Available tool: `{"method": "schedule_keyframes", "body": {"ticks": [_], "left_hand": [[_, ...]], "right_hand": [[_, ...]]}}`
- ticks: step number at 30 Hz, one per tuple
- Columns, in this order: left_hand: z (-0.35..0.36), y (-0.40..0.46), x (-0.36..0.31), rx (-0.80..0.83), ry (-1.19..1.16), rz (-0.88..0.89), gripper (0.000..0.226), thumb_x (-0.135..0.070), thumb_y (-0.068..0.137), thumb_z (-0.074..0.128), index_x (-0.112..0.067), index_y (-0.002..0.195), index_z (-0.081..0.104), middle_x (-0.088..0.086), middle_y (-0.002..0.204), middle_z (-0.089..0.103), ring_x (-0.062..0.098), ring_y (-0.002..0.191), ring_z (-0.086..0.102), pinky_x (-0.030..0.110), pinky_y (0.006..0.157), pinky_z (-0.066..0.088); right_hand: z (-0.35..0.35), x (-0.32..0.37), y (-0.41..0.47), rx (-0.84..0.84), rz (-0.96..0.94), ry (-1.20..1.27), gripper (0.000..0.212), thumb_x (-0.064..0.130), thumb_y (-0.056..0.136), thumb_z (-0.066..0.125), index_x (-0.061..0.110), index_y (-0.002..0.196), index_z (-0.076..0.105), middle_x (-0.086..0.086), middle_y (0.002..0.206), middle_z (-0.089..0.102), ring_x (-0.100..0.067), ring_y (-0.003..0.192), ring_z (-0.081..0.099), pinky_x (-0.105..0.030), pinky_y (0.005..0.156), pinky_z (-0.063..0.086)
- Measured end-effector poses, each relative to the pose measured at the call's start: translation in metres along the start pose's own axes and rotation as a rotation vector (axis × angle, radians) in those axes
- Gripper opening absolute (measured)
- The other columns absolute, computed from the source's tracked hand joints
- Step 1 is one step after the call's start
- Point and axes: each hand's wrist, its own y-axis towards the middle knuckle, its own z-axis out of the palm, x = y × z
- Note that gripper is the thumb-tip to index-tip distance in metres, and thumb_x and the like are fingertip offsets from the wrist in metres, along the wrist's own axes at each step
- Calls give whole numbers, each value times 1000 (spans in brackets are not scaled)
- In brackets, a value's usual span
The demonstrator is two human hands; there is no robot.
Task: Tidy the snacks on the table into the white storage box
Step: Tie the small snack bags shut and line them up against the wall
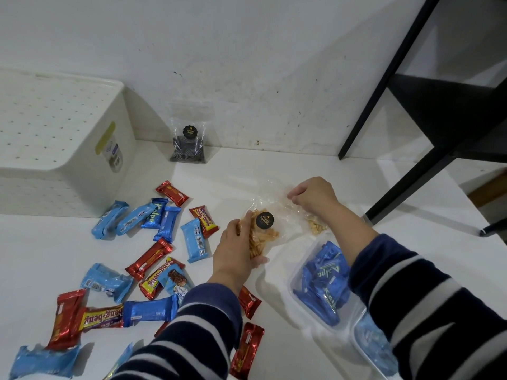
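Observation:
The white storage box stands at the back left with a perforated lid on it. My left hand grips a clear bag of orange chips with a round black label, lying mid-table. My right hand pinches the clear top of a bag of pale snacks beside it. Several wrapped bars in blue, red and yellow wrappers lie scattered across the white table to the left.
A clear pouch of dark snacks leans on the wall at the back. Two clear tubs sit under my right arm, one with dark blue packs, one with light blue packs. A black shelf frame stands at the right.

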Motion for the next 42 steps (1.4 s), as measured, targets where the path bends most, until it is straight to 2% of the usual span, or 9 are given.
{"method": "schedule_keyframes", "body": {"ticks": [8, 15, 18, 21, 27, 30, 33, 39, 42], "left_hand": [[-1, 0, -1, 8, -8, -14, 114, -50, 70, 76, -36, 148, -6, 2, 150, 22, 24, 135, 34, 39, 103, 45], [-2, -1, -3, 31, -49, -40, 112, -53, 69, 76, -36, 149, -1, 3, 151, 21, 25, 136, 31, 40, 106, 41], [-10, 0, -13, -57, -75, -58, 95, -64, 71, 66, -29, 147, 21, 5, 152, 17, 28, 139, 21, 43, 111, 30], [-29, 12, -40, -291, -136, -66, 53, -63, 86, 46, -26, 124, 51, 2, 136, 36, 25, 125, 33, 40, 100, 34], [-54, 42, -71, -117, -675, -148, 33, -42, 95, 44, -13, 89, 58, -3, 82, 59, 19, 80, 54, 24, 64, 40], [-52, 42, -69, -131, -759, -175, 22, -28, 96, 48, -13, 87, 62, -1, 86, 64, 18, 78, 56, 21, 61, 40], [-50, 40, -68, -145, -777, -149, 20, -28, 95, 51, -16, 86, 63, 1, 92, 68, 19, 83, 60, 27, 75, 47], [-51, 38, -67, -135, -695, -94, 21, -28, 95, 53, -15, 83, 64, 1, 88, 68, 12, 71, 54, 16, 61, 41], [-48, 35, -61, -188, -684, -98, 16, -32, 94, 55, -18, 88, 61, -3, 90, 65, 16, 79, 58, 18, 64, 42]], "right_hand": [[-13, -6, -5, 64, -20, -54, 32, 14, 83, 71, 7, 115, 68, -5, 115, 67, -22, 106, 63, -25, 82, 47], [-9, -15, -4, -24, -16, -64, 26, -3, 83, 59, 16, 89, 76, -3, 108, 70, -16, 94, 63, -22, 76, 46], [-1, -15, -8, -56, -40, -116, 35, -7, 83, 52, 20, 88, 75, -3, 110, 70, -19, 96, 65, -23, 77, 50], [3, -14, -17, -67, -98, -100, 36, -4, 86, 48, 20, 93, 74, -2, 112, 68, -19, 99, 65, -26, 84, 53], [9, -10, -40, -60, -201, 22, 28, 8, 93, 49, 19, 105, 72, 3, 112, 68, -13, 101, 61, -21, 82, 46], [8, -12, -45, 0, -190, 165, 21, 20, 91, 60, 15, 107, 72, 3, 103, 67, -8, 93, 57, -19, 81, 40], [8, -12, -44, -23, -155, 282, 21, 27, 90, 63, 12, 101, 74, 5, 94, 66, -8, 88, 56, -21, 80, 40], [15, -12, -28, -74, -47, 229, 17, 20, 92, 56, 15, 87, 71, -1, 87, 67, -20, 84, 61, -27, 72, 45], [16, -5, -23, -77, -82, 160, 16, 19, 94, 54, 17, 88, 68, 5, 87, 62, -16, 82, 58, -25, 71, 42]]}}
